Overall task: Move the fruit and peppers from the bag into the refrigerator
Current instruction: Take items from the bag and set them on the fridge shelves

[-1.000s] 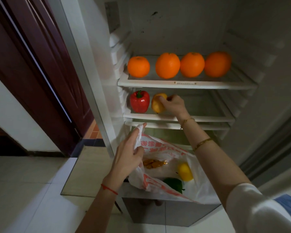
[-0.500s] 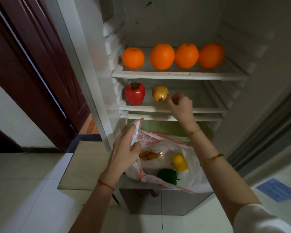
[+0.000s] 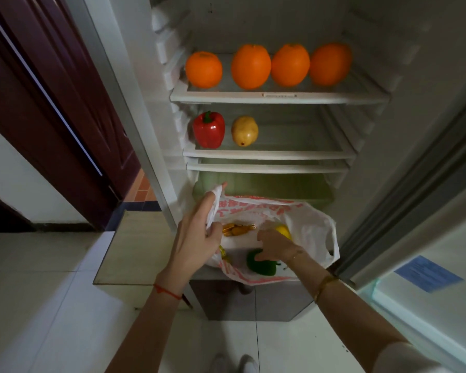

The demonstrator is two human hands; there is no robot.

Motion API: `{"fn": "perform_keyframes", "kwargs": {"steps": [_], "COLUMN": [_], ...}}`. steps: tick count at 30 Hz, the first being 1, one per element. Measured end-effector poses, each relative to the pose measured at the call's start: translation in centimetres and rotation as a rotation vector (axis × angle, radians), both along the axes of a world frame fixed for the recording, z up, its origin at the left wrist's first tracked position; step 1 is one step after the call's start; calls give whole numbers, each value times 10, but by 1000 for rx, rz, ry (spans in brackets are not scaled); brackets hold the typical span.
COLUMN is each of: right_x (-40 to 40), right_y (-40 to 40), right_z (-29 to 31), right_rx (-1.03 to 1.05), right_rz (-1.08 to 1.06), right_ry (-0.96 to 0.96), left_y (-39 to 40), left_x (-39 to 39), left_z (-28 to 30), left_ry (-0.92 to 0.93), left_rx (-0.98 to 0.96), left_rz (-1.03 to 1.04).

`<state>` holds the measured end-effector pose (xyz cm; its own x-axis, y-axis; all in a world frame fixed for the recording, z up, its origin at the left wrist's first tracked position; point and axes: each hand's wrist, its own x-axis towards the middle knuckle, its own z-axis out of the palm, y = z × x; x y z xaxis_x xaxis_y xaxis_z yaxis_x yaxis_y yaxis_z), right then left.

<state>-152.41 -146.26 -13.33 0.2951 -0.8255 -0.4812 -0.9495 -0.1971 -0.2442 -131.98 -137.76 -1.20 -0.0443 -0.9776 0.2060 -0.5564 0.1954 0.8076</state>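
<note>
A white plastic bag (image 3: 311, 230) with red print lies open at the foot of the open refrigerator (image 3: 280, 98). My left hand (image 3: 197, 235) grips the bag's left edge and holds it up. My right hand (image 3: 276, 244) is inside the bag, fingers curled down onto a green pepper (image 3: 262, 266). A yellow fruit (image 3: 283, 230) and some golden pieces (image 3: 236, 229) also lie in the bag. On the middle shelf stand a red pepper (image 3: 209, 129) and a yellow pear (image 3: 244, 130). Several oranges (image 3: 250, 66) line the top shelf.
A green crisper drawer (image 3: 267, 185) sits below the lower shelves. The fridge door (image 3: 420, 265) stands open at right. A dark red room door (image 3: 54, 109) is at left, pale floor tiles (image 3: 51, 305) below, and my shoes (image 3: 234, 363) at the bottom.
My right hand let go of the pear on the middle shelf, came down and reached into the bag onto the green pepper. My left hand kept its hold on the bag.
</note>
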Motion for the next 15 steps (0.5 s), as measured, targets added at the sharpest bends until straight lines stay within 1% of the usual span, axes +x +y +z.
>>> {"fn": "perform_keyframes", "kwargs": {"steps": [3, 9, 13, 15], "right_x": [3, 1, -2, -1], "right_y": [9, 17, 19, 19], "right_z": [-22, -44, -55, -53], "right_rx": [-103, -279, -374, -358], "right_rz": [95, 301, 310, 271], "right_ry": [178, 390, 396, 362], "left_y": [3, 4, 3, 2], "left_x": [0, 1, 4, 5], "left_z": [-1, -2, -4, -6], "left_ry": [21, 32, 27, 25], "left_rx": [-2, -1, 0, 13], "left_rz": [-10, 14, 10, 11]}}
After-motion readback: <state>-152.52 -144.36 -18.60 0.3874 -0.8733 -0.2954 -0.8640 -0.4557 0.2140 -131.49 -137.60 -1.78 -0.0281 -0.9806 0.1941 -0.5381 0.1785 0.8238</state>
